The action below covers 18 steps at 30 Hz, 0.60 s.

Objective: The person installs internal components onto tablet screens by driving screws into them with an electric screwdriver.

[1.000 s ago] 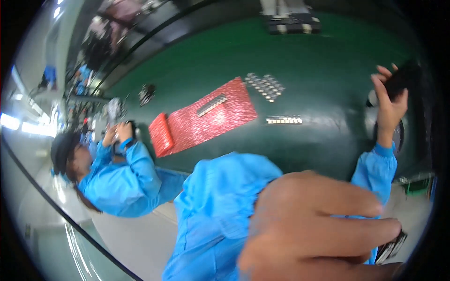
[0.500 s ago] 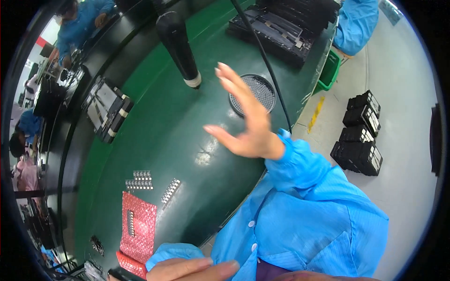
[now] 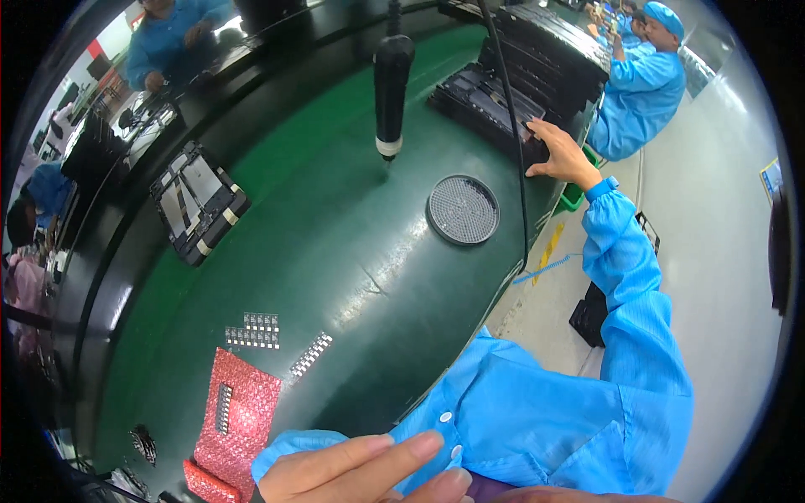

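Note:
My right hand (image 3: 563, 157) is stretched out to the far right, thumb and fingers apart, at the near corner of a black tray-like part (image 3: 490, 105) with a grey strip in it. Whether the fingertips touch that part I cannot tell. Behind it rises a stack of black trays (image 3: 549, 59). Close to me at the lower edge, my left hand (image 3: 360, 469) has its fingers extended, with nothing visible in them; part of it is cut off. Left of it lies red bubble wrap (image 3: 243, 402) carrying a strip of small parts (image 3: 224, 409).
A black electric screwdriver (image 3: 391, 92) hangs over the green table, near a round grey dish (image 3: 464, 210). A black cable (image 3: 513, 117) hangs beside my right hand. Small parts (image 3: 253, 335) lie in rows; a black frame (image 3: 197, 201) is at left. A co-worker (image 3: 641, 92) sits far right.
My right hand has moved away and to the right, from above the round dish to the black tray-like part. The view has shifted; my left hand stays low with fingers extended.

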Available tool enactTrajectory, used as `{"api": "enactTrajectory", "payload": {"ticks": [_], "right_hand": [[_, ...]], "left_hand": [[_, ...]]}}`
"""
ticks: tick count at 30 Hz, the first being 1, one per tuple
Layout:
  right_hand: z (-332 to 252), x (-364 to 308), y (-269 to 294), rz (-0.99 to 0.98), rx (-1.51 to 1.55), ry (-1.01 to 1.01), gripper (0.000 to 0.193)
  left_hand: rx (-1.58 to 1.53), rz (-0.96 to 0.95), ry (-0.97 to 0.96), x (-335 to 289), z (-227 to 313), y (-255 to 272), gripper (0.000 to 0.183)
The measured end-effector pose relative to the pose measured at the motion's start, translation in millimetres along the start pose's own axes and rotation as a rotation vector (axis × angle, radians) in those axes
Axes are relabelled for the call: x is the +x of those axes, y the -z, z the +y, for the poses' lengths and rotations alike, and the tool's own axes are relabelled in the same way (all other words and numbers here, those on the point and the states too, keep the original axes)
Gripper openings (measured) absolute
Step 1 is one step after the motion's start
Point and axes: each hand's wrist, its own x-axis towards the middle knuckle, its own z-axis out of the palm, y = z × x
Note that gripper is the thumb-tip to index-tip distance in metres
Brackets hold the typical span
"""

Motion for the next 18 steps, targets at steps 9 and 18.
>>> {"api": "enactTrajectory", "payload": {"ticks": [9, 18], "right_hand": [[-8.7, 26.7, 32.4, 0.061, 0.067, -0.014, 0.049], [50.5, 33.7, -17.9, 0.328, -0.119, -0.198, 0.039]], "left_hand": [[0.075, 0.160, 0.112, 4.4, -2.3, -2.6, 0.007], [0.090, 0.164, -0.041, 47.5, -20.5, -19.7, 0.006]]}}
